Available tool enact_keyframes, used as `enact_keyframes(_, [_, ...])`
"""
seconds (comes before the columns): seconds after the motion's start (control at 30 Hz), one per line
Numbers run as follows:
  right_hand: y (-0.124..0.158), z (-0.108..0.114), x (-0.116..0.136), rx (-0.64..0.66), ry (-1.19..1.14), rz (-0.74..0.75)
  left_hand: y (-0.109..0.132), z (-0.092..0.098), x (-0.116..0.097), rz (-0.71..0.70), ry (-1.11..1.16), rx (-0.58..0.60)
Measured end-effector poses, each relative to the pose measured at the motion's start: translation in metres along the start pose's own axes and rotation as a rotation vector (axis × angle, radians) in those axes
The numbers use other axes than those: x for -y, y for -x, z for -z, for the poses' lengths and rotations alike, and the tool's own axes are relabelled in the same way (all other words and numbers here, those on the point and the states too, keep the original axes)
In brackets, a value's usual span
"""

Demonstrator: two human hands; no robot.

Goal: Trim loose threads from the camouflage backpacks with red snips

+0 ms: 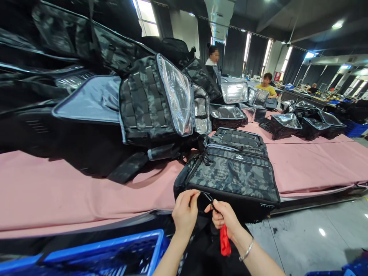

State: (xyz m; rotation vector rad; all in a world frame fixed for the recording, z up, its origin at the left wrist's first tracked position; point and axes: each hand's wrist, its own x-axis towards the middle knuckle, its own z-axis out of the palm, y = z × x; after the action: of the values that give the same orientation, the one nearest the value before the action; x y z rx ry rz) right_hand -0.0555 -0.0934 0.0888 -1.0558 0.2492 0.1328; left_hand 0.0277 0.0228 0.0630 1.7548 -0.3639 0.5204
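A grey camouflage bag (230, 172) with black sides lies on the pink-covered table in front of me. Close to its lower front edge, my left hand (185, 211) is closed in a pinch; whatever sits between the fingertips is too small to make out. My right hand (225, 218) grips a pair of scissors (208, 197), their narrow blades pointing up and left toward the left fingertips. Beneath that hand hangs a red piece (225, 241), perhaps wrapping on the scissors' handle. A bracelet circles the right wrist.
Large camouflage bags with silver linings (146, 99) are piled at the left. More silver-lined bags (287, 120) stand farther along the pink table cover (316, 161). A blue crate (115, 249) is low at the left front. Several people work in the background.
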Motion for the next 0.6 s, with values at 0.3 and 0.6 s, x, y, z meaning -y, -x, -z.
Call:
enact_keyframes(0.3, [-0.012, -0.008, -0.001, 0.024, 0.035, -0.085, 0.002, 0.002, 0.015, 0.309, 0.183, 0.132])
enact_keyframes(0.6, [-0.015, -0.007, 0.000, 0.070, -0.004, -0.073, 0.002, 0.001, 0.018, 0.385, 0.263, 0.140])
